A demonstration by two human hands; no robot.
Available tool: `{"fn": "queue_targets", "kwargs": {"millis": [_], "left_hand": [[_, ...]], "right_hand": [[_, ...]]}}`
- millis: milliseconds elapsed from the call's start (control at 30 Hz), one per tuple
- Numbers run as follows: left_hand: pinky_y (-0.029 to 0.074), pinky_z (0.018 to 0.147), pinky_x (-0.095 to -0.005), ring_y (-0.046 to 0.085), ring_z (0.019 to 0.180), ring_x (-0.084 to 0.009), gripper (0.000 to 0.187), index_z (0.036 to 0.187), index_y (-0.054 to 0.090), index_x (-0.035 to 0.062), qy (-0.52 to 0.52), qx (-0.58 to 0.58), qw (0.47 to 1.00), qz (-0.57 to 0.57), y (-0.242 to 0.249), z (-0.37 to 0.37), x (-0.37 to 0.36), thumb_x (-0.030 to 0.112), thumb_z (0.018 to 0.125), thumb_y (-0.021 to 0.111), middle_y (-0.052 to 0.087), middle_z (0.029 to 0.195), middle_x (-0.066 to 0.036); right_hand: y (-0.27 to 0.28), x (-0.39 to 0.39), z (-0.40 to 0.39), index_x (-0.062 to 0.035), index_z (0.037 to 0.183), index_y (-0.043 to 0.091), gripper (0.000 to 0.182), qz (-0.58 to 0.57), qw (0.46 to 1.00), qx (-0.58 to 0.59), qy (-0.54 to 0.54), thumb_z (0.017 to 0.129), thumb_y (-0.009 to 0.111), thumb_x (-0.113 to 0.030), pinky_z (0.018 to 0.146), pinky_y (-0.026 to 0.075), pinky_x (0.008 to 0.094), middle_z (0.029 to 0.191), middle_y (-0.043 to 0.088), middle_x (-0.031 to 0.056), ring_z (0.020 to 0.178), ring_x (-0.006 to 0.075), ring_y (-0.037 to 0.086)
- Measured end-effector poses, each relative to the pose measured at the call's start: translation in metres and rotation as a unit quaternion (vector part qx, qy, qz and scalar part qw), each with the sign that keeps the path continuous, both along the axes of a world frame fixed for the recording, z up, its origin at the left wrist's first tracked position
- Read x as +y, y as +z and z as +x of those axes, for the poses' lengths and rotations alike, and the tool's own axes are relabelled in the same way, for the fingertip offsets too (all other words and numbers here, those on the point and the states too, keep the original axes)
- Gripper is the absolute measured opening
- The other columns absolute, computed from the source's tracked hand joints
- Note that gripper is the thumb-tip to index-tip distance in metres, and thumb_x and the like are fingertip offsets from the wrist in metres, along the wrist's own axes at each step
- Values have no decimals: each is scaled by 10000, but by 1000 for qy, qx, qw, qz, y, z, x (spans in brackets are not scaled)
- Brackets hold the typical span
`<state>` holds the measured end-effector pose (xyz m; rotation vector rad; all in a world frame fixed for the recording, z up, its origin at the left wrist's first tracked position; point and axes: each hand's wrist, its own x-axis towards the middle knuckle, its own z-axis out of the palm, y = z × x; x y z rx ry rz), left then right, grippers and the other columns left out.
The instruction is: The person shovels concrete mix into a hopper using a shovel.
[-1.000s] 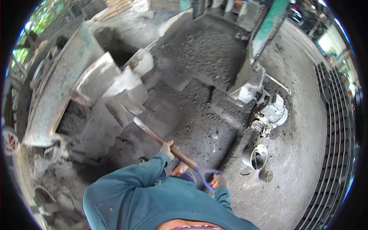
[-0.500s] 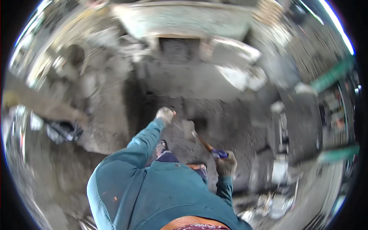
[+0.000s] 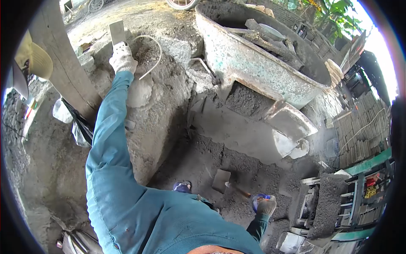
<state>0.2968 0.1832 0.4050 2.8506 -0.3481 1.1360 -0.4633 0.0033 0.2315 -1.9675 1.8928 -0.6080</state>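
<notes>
My left hand (image 3: 122, 58), in a white glove, is stretched far out to the upper left and closed around the lower end of a flat grey metal scraper (image 3: 117, 31) above a mound of dried cement. My right hand (image 3: 266, 206), also gloved, grips the blue D-handle of a shovel (image 3: 228, 185) low at my right side. The shovel's blade lies flat on the dark wet mix on the ground. A bent white wire (image 3: 149, 54) curves just right of my left hand.
A large round steel mixer pan (image 3: 237, 55) with its discharge chute (image 3: 289, 122) stands ahead on the right. A wooden post (image 3: 63, 67) with a hat (image 3: 36, 59) is at left. Stacked bricks (image 3: 359, 135) and a block machine (image 3: 330, 203) are at right.
The view has swung left, away from the mix pile. My left hand has let go of the shovel shaft and reached up to the scraper. My right hand keeps the shovel, now lowered.
</notes>
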Motion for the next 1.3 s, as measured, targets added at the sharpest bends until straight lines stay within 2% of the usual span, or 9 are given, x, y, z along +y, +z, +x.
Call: {"fn": "queue_targets", "kwargs": {"millis": [133, 267, 867, 1000, 1033, 1067, 1167, 1233, 1300], "left_hand": [[512, 820, -424, 638, 1031, -286, 409, 1087, 643, 110, -22, 61, 997, 37, 31, 16, -1, 201, 701, 740, 650, 1086, -129], [532, 763, -428, 660, 906, -295, 133, 852, 699, 123, -99, -117, 988, 16, 11, 44, -2, 129, 727, 655, 675, 904, -96], [559, 844, -411, 692, 996, -295, 215, 984, 722, 145, -42, 88, 990, 102, 32, 46, -16, 207, 783, 676, 721, 1037, -116], [547, 761, -446, 689, 941, -331, 373, 1168, 628, 100, -51, 71, 994, 66, -19, -17, -33, 236, 821, 617, 711, 1008, -126], [536, 740, -465, 681, 937, -326, 453, 1260, 569, 87, -109, -22, 991, 81, -75, -13, -28, 302, 862, 584, 690, 1027, -119], [526, 802, -471, 666, 974, -315, 467, 1309, 556, 100, -135, 21, 984, 111, -118, -43, -29, 328, 902, 551, 668, 1044, -110], [520, 772, -476, 658, 964, -279, 375, 1215, 575, 99, -311, 253, 885, 236, -269, -145, -35, 346, 939, 514, 662, 1033, -93], [516, 752, -479, 653, 957, -255, 334, 1152, 588, 98, -397, 422, 728, 366, -361, -236, -41, 357, 964, 490, 657, 1026, -81], [511, 732, -483, 647, 951, -231, 319, 1088, 601, 98, -548, 386, 514, 537, -433, -334, -61, 369, 989, 465, 653, 1019, -70]], "right_hand": [[0, -10, 13, -35, 790, 636, 188, -28, 999, 19, 17, 720, 724, -187, 665, 529, 412, 755, 679, 195, 731, 356, 685], [2, -15, 14, -36, 775, 630, 189, -29, 999, 27, -14, 721, 721, -193, 664, 529, 418, 749, 674, 199, 734, 364, 685], [-7, 27, -76, -29, 836, 662, 187, 32, 988, 14, -147, 745, 683, -191, 739, 541, 411, 852, 699, 213, 837, 367, 694], [-19, 54, -105, -33, 901, 695, 258, 24, 995, 4, -96, 730, 642, -218, 764, 533, 449, 880, 698, 220, 874, 386, 685], [-12, 63, -104, -37, 909, 701, 264, 55, 989, 11, -136, 728, 651, -223, 771, 531, 451, 889, 697, 222, 884, 391, 682], [-5, 70, -104, -41, 917, 706, 271, 85, 981, 18, -176, 727, 660, -229, 779, 530, 453, 899, 696, 224, 894, 397, 678], [-18, 101, -127, -40, 892, 700, 299, 93, 974, -63, -198, 723, 733, -284, 757, 535, 436, 879, 699, 221, 862, 389, 684], [-20, 124, -137, -42, 879, 698, 299, 116, 956, -121, -239, 718, 779, -281, 732, 540, 405, 844, 709, 193, 808, 338, 702], [-18, 135, -145, -45, 869, 698, 291, 130, 924, -218, -285, 714, 808, -265, 714, 541, 377, 812, 716, 162, 765, 284, 710]]}}
